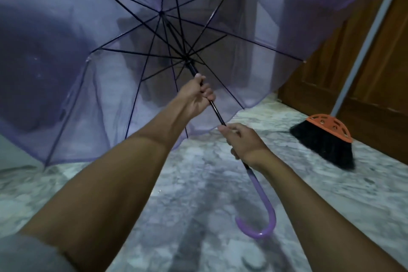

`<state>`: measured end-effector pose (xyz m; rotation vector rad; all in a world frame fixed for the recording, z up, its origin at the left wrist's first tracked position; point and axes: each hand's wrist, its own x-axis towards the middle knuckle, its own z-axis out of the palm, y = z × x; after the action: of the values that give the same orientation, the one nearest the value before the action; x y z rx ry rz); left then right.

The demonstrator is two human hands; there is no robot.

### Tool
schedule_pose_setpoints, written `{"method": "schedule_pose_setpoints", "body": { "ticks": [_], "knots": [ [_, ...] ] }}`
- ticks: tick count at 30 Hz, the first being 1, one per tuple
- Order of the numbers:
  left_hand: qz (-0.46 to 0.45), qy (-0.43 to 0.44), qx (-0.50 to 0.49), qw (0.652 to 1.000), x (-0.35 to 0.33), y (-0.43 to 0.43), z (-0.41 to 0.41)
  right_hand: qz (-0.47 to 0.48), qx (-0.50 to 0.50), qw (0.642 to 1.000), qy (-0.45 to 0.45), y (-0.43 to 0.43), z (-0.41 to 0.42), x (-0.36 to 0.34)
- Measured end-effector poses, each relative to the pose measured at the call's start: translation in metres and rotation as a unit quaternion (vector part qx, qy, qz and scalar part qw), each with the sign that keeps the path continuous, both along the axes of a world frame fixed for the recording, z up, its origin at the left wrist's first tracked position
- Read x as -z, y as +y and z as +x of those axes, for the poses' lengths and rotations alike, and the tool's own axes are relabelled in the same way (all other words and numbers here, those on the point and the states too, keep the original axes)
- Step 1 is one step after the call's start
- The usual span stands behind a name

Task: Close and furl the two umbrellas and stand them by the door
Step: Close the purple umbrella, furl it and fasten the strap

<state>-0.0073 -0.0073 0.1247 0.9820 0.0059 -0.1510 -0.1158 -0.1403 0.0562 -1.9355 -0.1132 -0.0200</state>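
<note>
A see-through purple umbrella [72, 55] is spread open in front of me, its black ribs fanning out from the runner. My left hand [196, 97] grips the black shaft just below the runner. Lower on the same shaft, my right hand [242, 141] is closed around it, above the curved purple crook handle [262, 216]. The canopy's lower edge hangs close to the marble floor. A second umbrella is not visible.
A wooden door [364, 55] stands at the right. A broom with an orange head and black bristles [324, 137] leans against it, its grey pole running up to the top right. A grey-white marble floor [198, 183] lies below.
</note>
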Motion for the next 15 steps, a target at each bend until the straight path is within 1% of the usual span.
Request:
{"method": "schedule_pose_setpoints", "body": {
  "ticks": [3, 5, 6, 9, 11, 13, 15],
  "knots": [
    [-0.014, -0.004, -0.011, 1.0, -0.002, 0.016, 0.006, 0.074, -0.044, 0.992, 0.096, -0.013, -0.02, 0.015],
    [-0.027, -0.014, -0.026, 0.999, -0.003, 0.025, 0.009, 0.089, -0.078, 0.981, 0.154, -0.017, -0.031, 0.023],
    [-0.032, -0.018, -0.035, 0.999, -0.003, 0.028, 0.009, 0.09, -0.079, 0.978, 0.168, -0.018, -0.033, 0.026],
    [-0.03, -0.026, -0.064, 0.997, -0.003, 0.034, 0.01, 0.068, -0.055, 0.984, 0.157, -0.012, -0.034, 0.029],
    [-0.005, -0.031, -0.065, 0.997, -0.004, 0.03, 0.005, 0.053, -0.043, 0.987, 0.142, -0.006, -0.035, 0.025],
    [0.027, -0.027, -0.046, 0.998, -0.003, 0.018, -0.005, 0.033, -0.016, 0.991, 0.127, 0.0, -0.029, 0.013],
    [0.035, -0.01, -0.004, 0.999, 0.002, 0.001, -0.018, 0.003, 0.023, 0.996, 0.089, 0.005, -0.016, -0.005]
  ]
}}
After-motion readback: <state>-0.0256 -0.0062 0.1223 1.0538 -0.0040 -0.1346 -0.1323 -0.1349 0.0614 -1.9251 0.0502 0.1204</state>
